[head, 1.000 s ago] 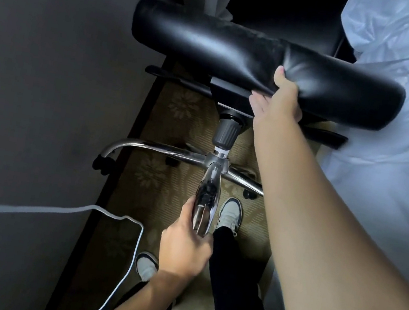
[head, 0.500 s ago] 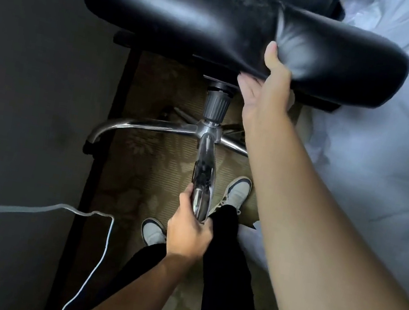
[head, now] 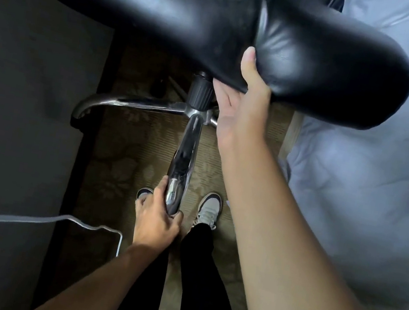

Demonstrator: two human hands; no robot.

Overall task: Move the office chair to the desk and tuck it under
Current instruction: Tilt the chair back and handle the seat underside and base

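Mid-carry, judging by the tilt: office chair (head: 194,12) tipped and held up in the narrow aisle between dark wall (head: 14,123) at left and bed (head: 369,182) at right. Right hand (head: 244,102) clamped on the seat's near edge; left hand (head: 157,217) wrapped round a chrome base leg (head: 183,162). No bench in view. Next: steer along patterned carpet (head: 125,168), minding white cable (head: 24,219) near left and the left leg's caster by the wall.

Glossy black leather seat (head: 184,10); polished chrome base (head: 184,157).
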